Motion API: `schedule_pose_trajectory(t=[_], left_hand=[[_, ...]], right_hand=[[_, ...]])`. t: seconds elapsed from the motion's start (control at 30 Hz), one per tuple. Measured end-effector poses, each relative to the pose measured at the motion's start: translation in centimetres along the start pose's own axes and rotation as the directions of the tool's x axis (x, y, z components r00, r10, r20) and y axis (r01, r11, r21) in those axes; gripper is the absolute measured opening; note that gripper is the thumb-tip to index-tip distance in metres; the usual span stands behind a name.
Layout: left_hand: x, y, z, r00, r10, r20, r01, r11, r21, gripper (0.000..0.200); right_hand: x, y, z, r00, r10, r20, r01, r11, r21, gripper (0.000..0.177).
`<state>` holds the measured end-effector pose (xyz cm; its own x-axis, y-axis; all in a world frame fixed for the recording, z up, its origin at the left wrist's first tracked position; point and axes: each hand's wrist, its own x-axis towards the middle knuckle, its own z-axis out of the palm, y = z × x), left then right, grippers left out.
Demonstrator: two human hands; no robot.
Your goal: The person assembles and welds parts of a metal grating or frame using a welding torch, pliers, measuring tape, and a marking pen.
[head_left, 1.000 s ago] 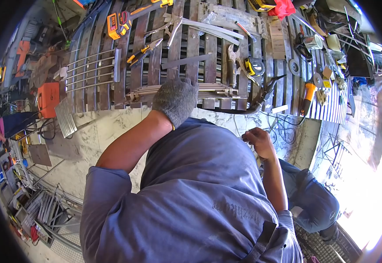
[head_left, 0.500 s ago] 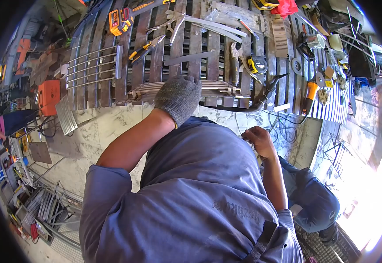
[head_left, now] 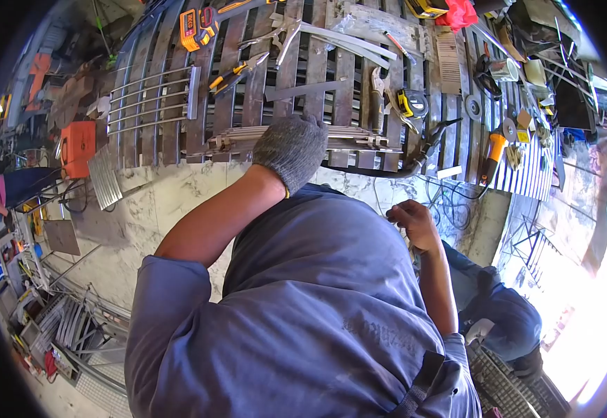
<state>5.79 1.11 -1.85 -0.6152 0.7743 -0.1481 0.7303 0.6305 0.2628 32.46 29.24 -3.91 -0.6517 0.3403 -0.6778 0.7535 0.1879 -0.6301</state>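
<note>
My left hand (head_left: pixel 291 155), in a grey knitted glove, is closed over the middle of a bundle of thin metal rods (head_left: pixel 349 135). These lie along the near edge of a slatted metal bench (head_left: pixel 246 90); the fingertips are hidden behind the glove's back. Just beyond the glove is a flat metal strip (head_left: pixel 305 89). Bare and held low by my body, my right hand (head_left: pixel 413 224) has its fingers curled together. Whatever may be between them is too small to make out. Locking pliers (head_left: pixel 377 101) and a yellow tape measure (head_left: pixel 412 104) lie right of the strip.
Orange-handled pliers (head_left: pixel 237 73), a rod grille (head_left: pixel 151 101) and a cordless tool's battery (head_left: pixel 190 29) are on the bench's left. An angle grinder (head_left: pixel 493 157) and a torch-like handle (head_left: pixel 425 150) lie at right. Another person (head_left: pixel 502 317) bends low behind me at right.
The view has shifted slightly, so bench things appear a little further right. My left hand stays on the rods and my right hand keeps its curl. The other person has moved slightly.
</note>
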Motion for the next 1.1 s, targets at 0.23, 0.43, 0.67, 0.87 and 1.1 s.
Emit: schedule_pose_trajectory(t=[0.23,0.43,0.67,0.87,1.1], left_hand=[[0.0,-0.5,0.5,0.991,0.059,-0.118,-0.064,0.997,-0.037,0.026],[0.3,-0.3,1.2,0.998,0.004,-0.059,-0.008,0.999,-0.054,0.027],[0.0,-0.4,1.0,0.991,0.044,-0.123,-0.055,0.995,-0.083,0.028],[-0.1,-0.1,0.3,0.996,-0.01,-0.091,0.002,0.996,-0.087,0.028],[0.2,-0.1,-1.0,0.999,0.0,-0.04,-0.005,0.991,-0.134,0.027]], right_hand=[[0.0,-0.5,0.1,1.0,0.023,0.013,-0.022,0.999,-0.04,0.037],[0.1,-0.7,0.4,1.0,0.011,0.008,-0.01,0.999,-0.041,0.038],[0.1,-2.2,0.0,0.999,-0.029,-0.022,0.026,0.993,-0.112,0.036],[1.0,-2.0,-0.7,0.994,-0.074,-0.075,0.069,0.995,-0.077,0.037],[0.6,-3.6,-0.7,0.996,-0.062,-0.068,0.055,0.993,-0.102,0.038]])
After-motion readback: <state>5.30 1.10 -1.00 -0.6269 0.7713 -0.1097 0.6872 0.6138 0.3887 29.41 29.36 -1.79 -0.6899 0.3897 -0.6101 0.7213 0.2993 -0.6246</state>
